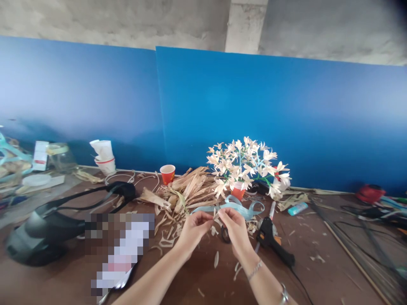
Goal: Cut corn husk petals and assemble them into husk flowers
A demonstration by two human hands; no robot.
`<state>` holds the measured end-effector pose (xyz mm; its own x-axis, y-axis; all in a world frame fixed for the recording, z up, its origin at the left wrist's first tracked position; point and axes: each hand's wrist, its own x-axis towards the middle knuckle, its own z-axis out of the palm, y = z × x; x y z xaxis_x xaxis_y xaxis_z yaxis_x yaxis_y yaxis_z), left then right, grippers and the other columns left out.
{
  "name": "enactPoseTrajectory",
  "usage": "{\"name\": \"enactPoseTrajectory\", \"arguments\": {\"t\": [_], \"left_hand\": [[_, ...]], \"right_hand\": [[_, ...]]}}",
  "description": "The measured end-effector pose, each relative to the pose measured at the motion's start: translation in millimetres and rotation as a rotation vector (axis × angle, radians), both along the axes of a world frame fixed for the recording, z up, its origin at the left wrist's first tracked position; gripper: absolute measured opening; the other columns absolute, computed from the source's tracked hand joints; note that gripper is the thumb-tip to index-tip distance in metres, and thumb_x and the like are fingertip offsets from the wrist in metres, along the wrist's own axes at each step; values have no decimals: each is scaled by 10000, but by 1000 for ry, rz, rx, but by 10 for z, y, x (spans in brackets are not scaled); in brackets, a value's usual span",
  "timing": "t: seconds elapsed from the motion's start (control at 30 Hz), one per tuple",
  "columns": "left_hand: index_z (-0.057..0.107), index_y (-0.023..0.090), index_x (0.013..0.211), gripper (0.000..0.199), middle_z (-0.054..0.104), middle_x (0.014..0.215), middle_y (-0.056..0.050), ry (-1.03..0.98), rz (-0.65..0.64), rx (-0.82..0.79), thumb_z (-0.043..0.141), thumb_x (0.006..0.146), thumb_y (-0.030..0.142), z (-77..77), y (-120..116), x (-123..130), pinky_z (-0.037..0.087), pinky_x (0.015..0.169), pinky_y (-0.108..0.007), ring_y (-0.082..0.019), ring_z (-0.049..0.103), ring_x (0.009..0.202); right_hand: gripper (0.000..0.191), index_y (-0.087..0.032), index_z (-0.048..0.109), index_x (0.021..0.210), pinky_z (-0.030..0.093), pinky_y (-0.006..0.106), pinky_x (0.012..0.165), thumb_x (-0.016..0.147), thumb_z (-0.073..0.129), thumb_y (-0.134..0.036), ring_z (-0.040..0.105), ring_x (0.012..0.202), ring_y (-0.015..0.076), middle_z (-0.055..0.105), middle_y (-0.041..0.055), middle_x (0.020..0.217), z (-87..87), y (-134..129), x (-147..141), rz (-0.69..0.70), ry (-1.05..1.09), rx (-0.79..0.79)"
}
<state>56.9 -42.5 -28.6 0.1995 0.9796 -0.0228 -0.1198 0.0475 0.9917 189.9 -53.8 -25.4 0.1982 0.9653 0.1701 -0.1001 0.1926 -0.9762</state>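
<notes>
My left hand (197, 224) and right hand (234, 223) pinch a pale sliver (215, 213) — farther off, flowers (239, 163) look made up, husks (195, 186) left of them unworked.

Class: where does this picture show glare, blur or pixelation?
Head view: pale sheen on the blue partition; head view: the red object at far right smeared, the white flowers crisper; head view: coarse pixel blocks beside the left forearm; head view: the pale sliver pinched by the left hand and right hand too soft to identify.

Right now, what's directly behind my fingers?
Beyond your left fingers and right fingers are pale blue ribbon and dried husks; whatever the fingers cover can't be seen.
</notes>
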Motion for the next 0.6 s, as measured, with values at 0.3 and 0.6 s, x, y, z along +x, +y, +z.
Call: {"name": "enactPoseTrajectory", "arguments": {"t": [0.3, 0.6], "left_hand": [[598, 140, 653, 217, 455, 439, 63, -10, -8, -14, 718, 594, 311, 47, -28, 5, 189, 390, -192, -39, 297, 371], [609, 135, 700, 271, 439, 449, 71, -57, -15, -55, 735, 574, 339, 71, -31, -2, 176, 376, -182, -26, 280, 361]], "right_hand": [[262, -162, 572, 609, 336, 240, 513, 708, 634, -396, 414, 521, 106, 490, -25, 548, -8, 15, -1, -49, -58, 13], [232, -169, 592, 664, 365, 241, 535, 712, 638, -392, 470, 561, 121, 557, -4, 608, 19, 4, 9, 16, -41, 36]]}}
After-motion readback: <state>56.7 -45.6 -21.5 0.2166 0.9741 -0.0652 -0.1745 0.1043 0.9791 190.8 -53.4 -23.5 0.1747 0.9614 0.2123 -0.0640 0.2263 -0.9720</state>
